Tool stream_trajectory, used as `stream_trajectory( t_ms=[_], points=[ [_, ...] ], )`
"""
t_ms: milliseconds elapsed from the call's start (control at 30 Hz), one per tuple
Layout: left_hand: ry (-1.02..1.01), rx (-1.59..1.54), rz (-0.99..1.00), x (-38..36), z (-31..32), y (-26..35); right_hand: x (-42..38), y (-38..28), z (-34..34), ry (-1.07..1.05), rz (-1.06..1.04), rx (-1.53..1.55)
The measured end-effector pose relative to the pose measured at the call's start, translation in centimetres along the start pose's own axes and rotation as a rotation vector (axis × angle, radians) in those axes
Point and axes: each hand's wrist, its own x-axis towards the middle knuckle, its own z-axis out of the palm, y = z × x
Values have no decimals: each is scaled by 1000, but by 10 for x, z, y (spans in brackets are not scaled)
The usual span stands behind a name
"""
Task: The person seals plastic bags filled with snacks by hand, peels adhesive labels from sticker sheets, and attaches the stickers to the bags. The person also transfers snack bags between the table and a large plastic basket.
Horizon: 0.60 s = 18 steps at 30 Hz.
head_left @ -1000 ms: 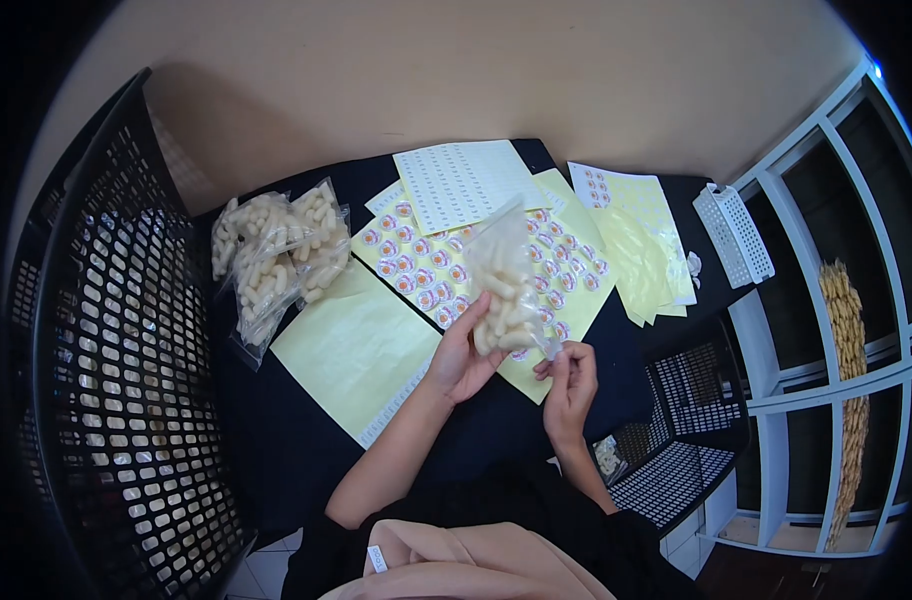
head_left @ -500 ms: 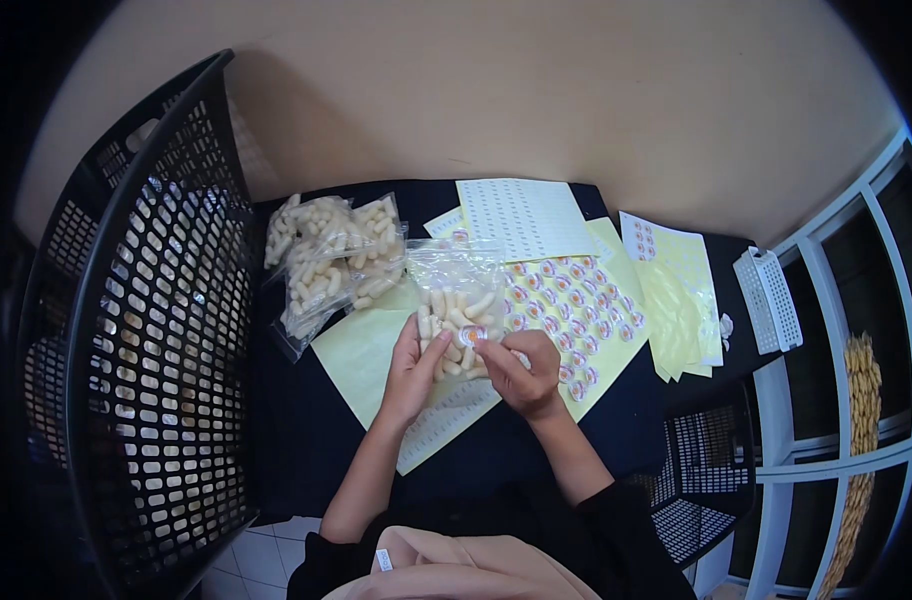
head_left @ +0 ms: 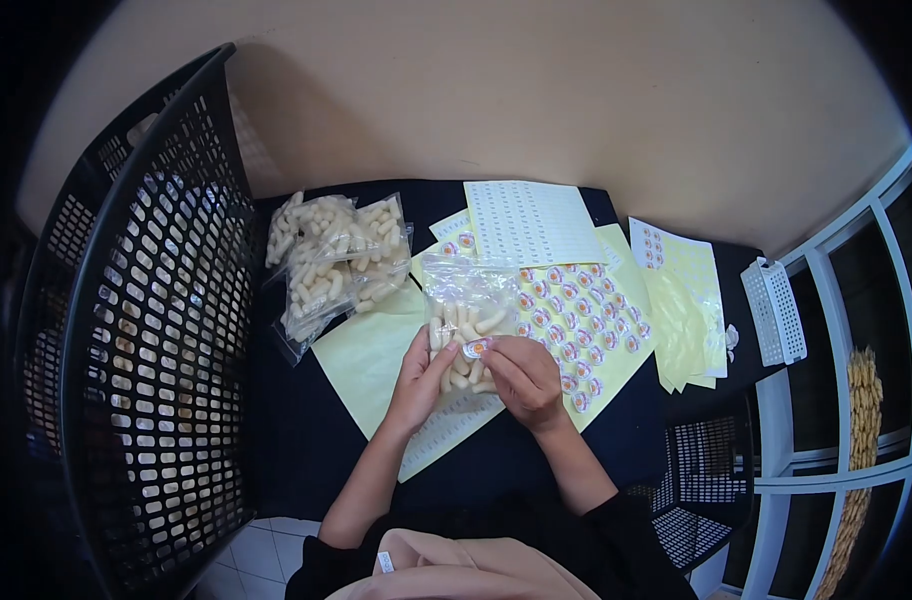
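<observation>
Has moved clear plastic bag (head_left: 471, 287) leftward, grasped in left hand (head_left: 415, 386), pinching round printed sticker (head_left: 475, 348) in right hand (head_left: 527, 383). Likely light, slippery, fragile; grip sides.

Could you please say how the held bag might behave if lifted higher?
The clear bag would probably flop, its thin film being creased near the top. The pale pieces, heaped low, would likely shift and make it bottom-heavy.

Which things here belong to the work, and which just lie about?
Apparently in the work:
clear bag in the left hand
round sticker at the right hand
filled bags
sticker sheet

Probably lying about:
white basket
crumpled scrap
straw-coloured bundle
</observation>
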Motion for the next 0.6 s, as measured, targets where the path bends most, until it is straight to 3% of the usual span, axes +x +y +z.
stream_trajectory(
  t_ms=[200,600],
  points=[
    [-12,-30,-68,-2,2,2,2,1,-1,-15,18,-2],
    [15,-39,3,-3,5,-1,7,-4,2,-11,72,-34]
  ],
)
